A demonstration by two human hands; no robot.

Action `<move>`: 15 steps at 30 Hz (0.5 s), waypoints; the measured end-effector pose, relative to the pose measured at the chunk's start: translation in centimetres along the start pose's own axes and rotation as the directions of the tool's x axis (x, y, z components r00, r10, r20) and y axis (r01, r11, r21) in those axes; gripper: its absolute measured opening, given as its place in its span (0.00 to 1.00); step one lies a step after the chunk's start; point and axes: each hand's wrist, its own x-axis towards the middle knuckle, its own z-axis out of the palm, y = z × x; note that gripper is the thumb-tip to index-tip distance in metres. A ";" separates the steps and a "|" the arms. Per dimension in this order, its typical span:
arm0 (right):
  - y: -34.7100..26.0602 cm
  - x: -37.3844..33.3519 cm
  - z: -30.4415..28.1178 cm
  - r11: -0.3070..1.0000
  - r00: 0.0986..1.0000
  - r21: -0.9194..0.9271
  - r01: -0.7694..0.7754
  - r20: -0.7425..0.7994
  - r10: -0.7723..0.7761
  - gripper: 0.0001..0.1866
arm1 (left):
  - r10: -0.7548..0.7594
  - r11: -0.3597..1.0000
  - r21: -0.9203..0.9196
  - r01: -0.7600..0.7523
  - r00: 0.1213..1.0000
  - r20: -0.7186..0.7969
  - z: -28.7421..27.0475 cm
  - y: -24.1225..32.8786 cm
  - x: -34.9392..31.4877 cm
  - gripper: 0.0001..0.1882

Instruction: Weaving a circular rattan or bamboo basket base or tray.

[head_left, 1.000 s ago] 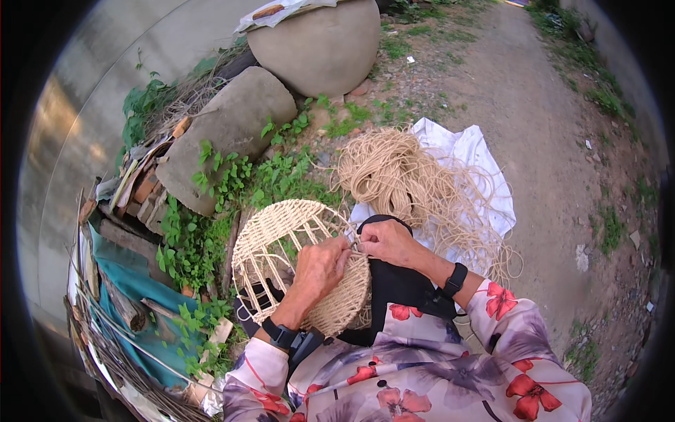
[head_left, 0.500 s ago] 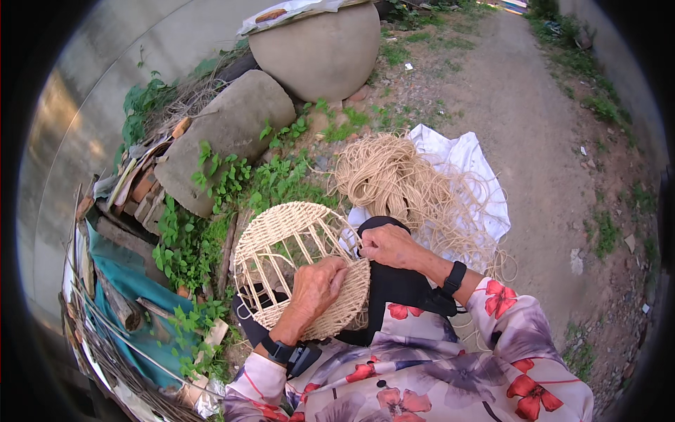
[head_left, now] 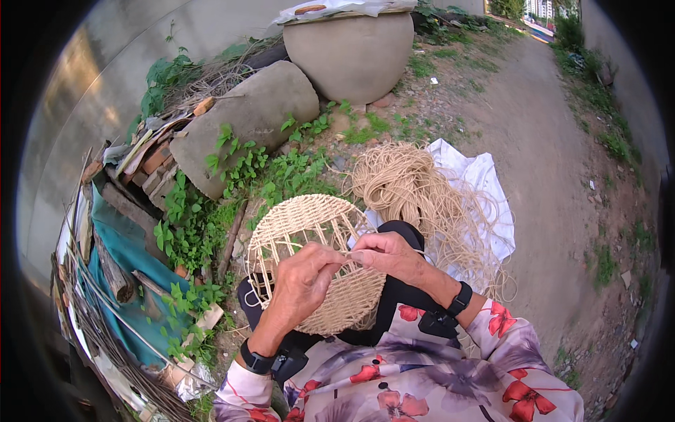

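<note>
A round woven panel (head_left: 349, 304) of pale twisted cord rests across my lap. Weave fills its far and near parts, and an open band with bare crosswise cords lies between them. Over that band my left hand (head_left: 304, 283) is closed in a pinch at a thin strand of cord. My right hand (head_left: 394, 260) meets it from the right, thumb and fingers pressed together on the same strand. The fingertips nearly touch, and they hide most of the strand. Beyond my knees lies a loose heap of tan cord (head_left: 401, 179) on a white cloth (head_left: 496, 204).
A large grey clay basin (head_left: 351, 56) and a toppled grey cylinder (head_left: 246, 123) stand at the far left. Nearer on the left are green plants (head_left: 186, 243), a teal sheet (head_left: 133, 281), sticks and bricks. A dirt path (head_left: 534, 148) runs along the right beside a wall.
My hands have come together over the panel; before, the right hand was at its right rim and the left on its weave. The view has shifted slightly.
</note>
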 end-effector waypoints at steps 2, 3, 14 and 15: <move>0.2 -0.7 -0.6 0.955 0.968 -0.293 0.039 -0.226 -0.109 0.10 | -0.237 0.970 -0.060 0.237 0.971 0.004 1.5 -0.6 -0.3 0.17; 0.4 -0.9 -0.6 0.954 0.970 -0.298 0.039 -0.217 -0.108 0.10 | -0.450 0.885 -0.119 0.451 0.892 0.038 2.1 -1.0 -0.5 0.19; 5.2 1.3 1.5 0.585 0.966 -0.811 -0.035 -0.178 -0.189 0.05 | -0.311 0.939 -0.089 0.332 0.931 0.191 8.4 -5.9 -0.5 0.37; 5.3 1.2 1.4 0.572 0.965 -0.820 -0.016 -0.162 -0.205 0.06 | -0.255 0.963 -0.037 0.266 0.949 0.184 8.6 -6.0 -0.6 0.36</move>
